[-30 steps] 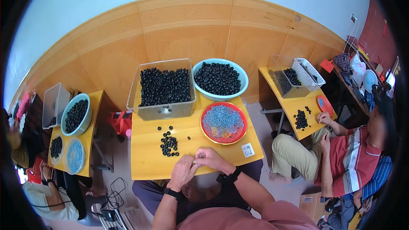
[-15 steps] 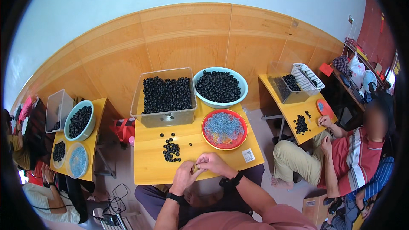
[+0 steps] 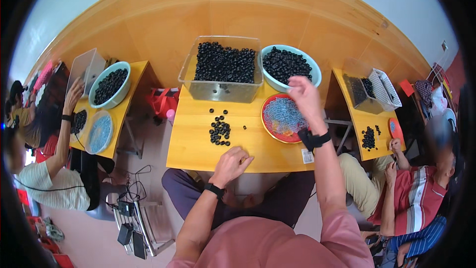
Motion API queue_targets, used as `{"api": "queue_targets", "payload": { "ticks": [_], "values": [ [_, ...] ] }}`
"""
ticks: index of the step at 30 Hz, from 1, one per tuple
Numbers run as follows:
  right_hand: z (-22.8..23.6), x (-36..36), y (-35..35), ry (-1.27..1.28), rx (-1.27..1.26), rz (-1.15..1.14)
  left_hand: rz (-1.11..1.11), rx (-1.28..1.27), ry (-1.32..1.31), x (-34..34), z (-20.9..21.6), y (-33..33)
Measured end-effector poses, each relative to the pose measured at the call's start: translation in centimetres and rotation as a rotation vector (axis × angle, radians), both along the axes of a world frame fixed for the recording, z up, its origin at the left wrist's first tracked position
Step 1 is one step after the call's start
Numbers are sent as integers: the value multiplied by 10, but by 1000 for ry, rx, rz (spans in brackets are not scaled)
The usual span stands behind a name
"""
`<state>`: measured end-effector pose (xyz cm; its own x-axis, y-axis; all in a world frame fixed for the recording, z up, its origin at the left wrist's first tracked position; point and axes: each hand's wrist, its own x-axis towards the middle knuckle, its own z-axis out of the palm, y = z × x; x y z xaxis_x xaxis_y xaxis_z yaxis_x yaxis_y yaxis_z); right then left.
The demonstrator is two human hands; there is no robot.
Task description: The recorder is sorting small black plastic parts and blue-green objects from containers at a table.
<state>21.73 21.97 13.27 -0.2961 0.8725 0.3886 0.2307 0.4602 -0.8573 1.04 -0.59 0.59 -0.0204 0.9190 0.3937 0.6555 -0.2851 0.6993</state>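
Hands (image 3: 231, 165) (image 3: 305, 97), round red plate (image 3: 270, 132), wooden table (image 3: 193, 144)

Curved wooden wall panelling (image 3: 163, 15), pinkish floor (image 3: 89, 238)

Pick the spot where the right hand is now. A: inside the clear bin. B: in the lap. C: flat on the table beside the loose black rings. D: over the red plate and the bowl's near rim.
D: the right hand is raised above the far edge of the red plate, just short of the bowl.
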Motion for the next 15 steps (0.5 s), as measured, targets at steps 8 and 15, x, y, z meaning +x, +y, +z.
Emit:
{"api": "queue_targets", "payload": {
  "ticks": [8, 15],
  "values": [
    [-96, -95, -101, -503, -5, 443, -56, 125, 79, -6, -18, 1],
    [-115, -115, -109, -670, 55, 376, 3, 207, 18, 0, -15, -3]
  ]
}}
